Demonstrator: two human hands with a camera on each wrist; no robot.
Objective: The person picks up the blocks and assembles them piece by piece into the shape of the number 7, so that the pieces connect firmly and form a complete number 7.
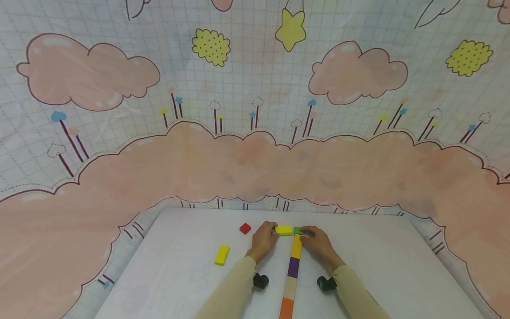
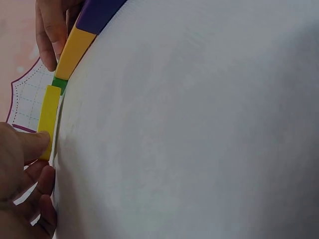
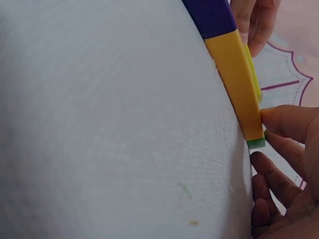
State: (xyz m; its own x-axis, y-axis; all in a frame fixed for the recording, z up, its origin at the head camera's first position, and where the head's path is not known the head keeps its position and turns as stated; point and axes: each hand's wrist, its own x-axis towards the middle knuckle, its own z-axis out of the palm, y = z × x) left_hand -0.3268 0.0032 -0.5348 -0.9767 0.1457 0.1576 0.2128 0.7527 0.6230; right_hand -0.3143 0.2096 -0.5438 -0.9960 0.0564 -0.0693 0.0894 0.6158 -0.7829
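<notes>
A row of blocks runs away from me across the white table: an orange block (image 1: 286, 309), a beige block (image 1: 290, 288), a purple block (image 1: 293, 267), an amber block (image 1: 296, 246) and a green block (image 1: 297, 231) at the far end. My left hand (image 1: 264, 241) pinches the left end of a yellow block (image 1: 284, 230), which lies crosswise just left of the green one. From the right, my right hand (image 1: 318, 244) touches the row's far end, thumb beside the amber block and a finger at the green block. In the right wrist view, the amber block (image 3: 234, 84) mostly hides the yellow one.
Left of my left hand lie a red block (image 1: 245, 228) and another yellow block (image 1: 222, 255). A dark wrist camera (image 1: 260, 281) sits by each sleeve. Behind the white table (image 1: 179, 239) hangs a patterned cloth (image 1: 255, 168) with clouds and stars.
</notes>
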